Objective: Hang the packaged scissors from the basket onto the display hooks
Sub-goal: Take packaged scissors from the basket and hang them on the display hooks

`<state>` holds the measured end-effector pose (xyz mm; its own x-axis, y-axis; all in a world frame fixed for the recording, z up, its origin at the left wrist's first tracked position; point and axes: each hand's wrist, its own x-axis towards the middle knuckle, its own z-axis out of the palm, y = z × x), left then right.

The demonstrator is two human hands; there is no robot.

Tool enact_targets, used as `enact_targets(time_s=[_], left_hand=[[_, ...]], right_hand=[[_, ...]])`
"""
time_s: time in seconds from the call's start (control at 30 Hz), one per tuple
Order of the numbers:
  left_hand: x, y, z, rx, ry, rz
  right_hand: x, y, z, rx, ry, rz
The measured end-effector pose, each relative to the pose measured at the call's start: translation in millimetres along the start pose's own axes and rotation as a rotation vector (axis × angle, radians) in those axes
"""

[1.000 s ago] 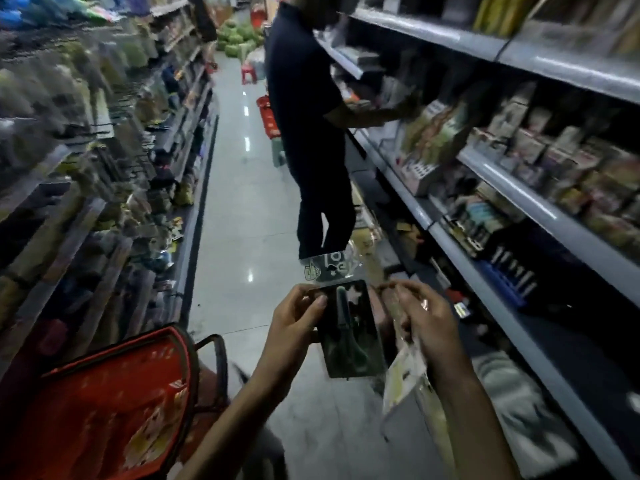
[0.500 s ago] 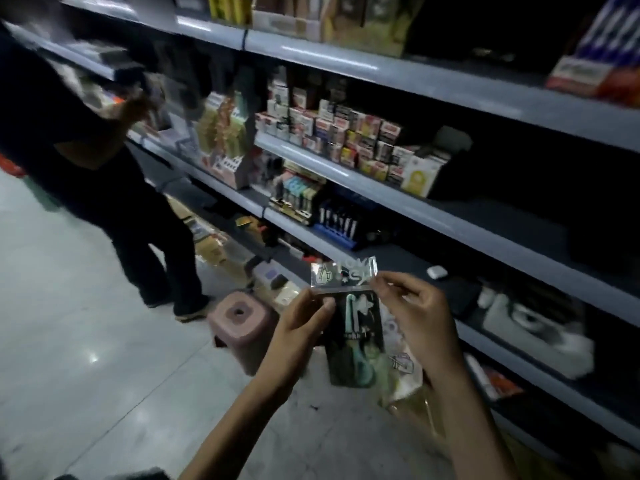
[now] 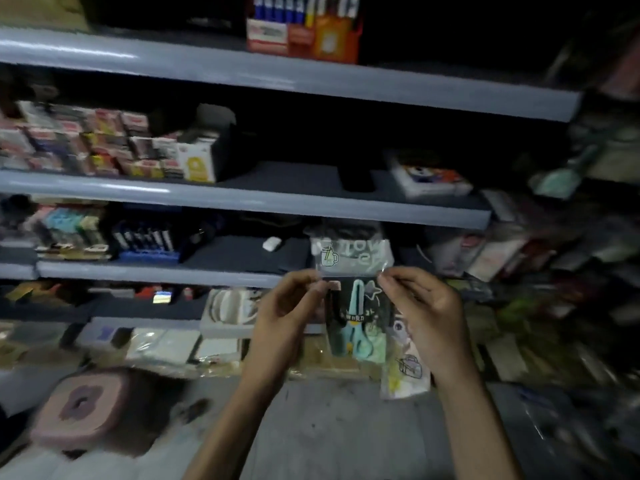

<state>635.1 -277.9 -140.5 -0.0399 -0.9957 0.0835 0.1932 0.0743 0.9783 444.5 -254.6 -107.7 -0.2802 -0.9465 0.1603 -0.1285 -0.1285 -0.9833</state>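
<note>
My left hand (image 3: 287,306), right hand (image 3: 424,306) each pinch top corner of clear-plastic pack w/ mint-green scissors (image 3: 356,317), held mid-air before grey shelf (image 3: 156,271). Risk: thin pinch slips, pack drops; hooks not visible, dim.

glossy clear plastic scissors packet (image 3: 353,306) (blurred), matt shelf (image 3: 242,199)

Retail shop: long grey-blue metal shelves (image 3: 242,199) w/ rows of small red-and-white boxed goods (image 3: 104,140), orange pen display box (image 3: 329,39) up top.
</note>
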Motion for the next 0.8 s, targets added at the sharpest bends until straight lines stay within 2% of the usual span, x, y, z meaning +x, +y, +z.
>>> enact_targets(time_s=[0.17, 0.43, 0.6, 0.8], left_hand=[[17, 4, 86, -0.028, -0.118, 0.051], [27, -13, 251, 0.034, -0.234, 0.132], [30, -29, 343, 0.014, -0.286, 0.104], [42, -34, 418, -0.027, -0.283, 0.065]], right_hand=[[8, -4, -88, -0.013, 0.146, -0.029], [16, 1, -243, -0.026, 0.271, -0.031], [31, 0, -326, 0.007, 0.319, -0.026], [70, 6, -386, -0.037, 0.368, -0.019]])
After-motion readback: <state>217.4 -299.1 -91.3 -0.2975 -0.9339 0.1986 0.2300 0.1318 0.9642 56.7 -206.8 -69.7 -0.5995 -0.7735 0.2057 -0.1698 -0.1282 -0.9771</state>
